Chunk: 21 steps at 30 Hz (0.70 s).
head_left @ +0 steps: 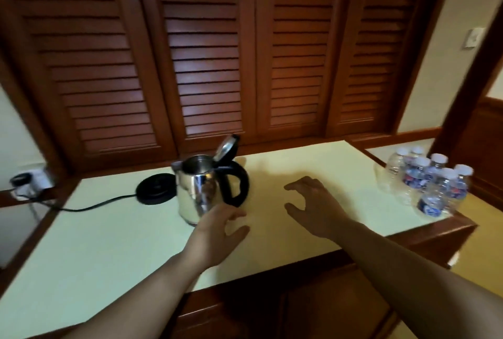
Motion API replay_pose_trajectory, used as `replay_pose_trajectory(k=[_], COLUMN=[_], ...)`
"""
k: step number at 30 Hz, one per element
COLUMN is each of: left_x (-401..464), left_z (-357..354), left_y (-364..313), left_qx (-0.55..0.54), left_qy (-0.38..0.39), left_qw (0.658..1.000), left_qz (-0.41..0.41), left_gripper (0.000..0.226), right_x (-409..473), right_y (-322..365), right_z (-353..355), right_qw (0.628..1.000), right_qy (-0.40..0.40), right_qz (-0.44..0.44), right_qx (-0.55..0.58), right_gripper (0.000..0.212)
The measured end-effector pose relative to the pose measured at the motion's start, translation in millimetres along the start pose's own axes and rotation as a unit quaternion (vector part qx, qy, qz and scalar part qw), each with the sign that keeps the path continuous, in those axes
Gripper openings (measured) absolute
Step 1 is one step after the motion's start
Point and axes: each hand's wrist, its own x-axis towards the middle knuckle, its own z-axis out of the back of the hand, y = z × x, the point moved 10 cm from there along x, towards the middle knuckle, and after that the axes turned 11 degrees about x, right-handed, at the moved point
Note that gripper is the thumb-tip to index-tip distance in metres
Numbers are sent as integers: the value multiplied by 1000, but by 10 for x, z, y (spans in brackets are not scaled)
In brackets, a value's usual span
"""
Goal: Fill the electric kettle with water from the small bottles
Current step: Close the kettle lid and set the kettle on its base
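Leftmost, we see a wall socket (32, 179) with a dark plug (20, 178) in it, and a black cord (89, 206) runs from there across the pale green countertop (109, 243) to the round black kettle base (154, 188). Just right of that base, touching or overlapping its edge from our angle, stands the steel electric kettle (196, 189), upright on the counter and off its base. Its lid (227, 147) is tipped up and open, the spout points left, and the black handle (236, 183) faces right.

Next comes our left hand (217, 225), low in front of the kettle's foot. Its fingers are loosely spread and hold nothing; whether the fingertips touch the kettle we cannot tell, since the hand covers that spot. Our right hand (317, 206) hovers over bare counter to the right of the kettle handle, apart from it, with fingers curved and splayed, thumb below, gripping nothing.

Farther right, near the counter's right corner and well apart from both hands, stands a cluster of small water bottles (432, 183) with white caps and blue labels; we count about 7, though blur makes that uncertain. Behind everything runs a row of brown louvered doors (206, 53), and a wall switch (473, 37) sits at the upper right.
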Motion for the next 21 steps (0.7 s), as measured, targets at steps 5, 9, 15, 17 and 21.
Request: replay_pose_trajectory(k=[5, 9, 15, 17, 21], left_x=[-39, 6, 232, 320, 421], left_z=[527, 795, 830, 786, 569], left_y=[534, 868, 1119, 1206, 1404], left_qx=[-39, -47, -47, -39, -39], left_qy=[-74, -112, -94, -88, -52], left_qw=[992, 985, 982, 982, 981], left_qz=[97, 126, 159, 164, 180], left_gripper=[7, 18, 47, 57, 71], right_x=[256, 436, 709, 835, 1092], right_y=[536, 947, 1355, 1370, 1436], right_z=[-190, -223, -257, -296, -374], right_qw=[997, 987, 975, 976, 978], right_qy=[-30, -77, -105, -106, -89], right_qz=[17, 19, 38, 37, 59], right_qx=[64, 140, 193, 185, 178], right_gripper=[53, 68, 72, 74, 70])
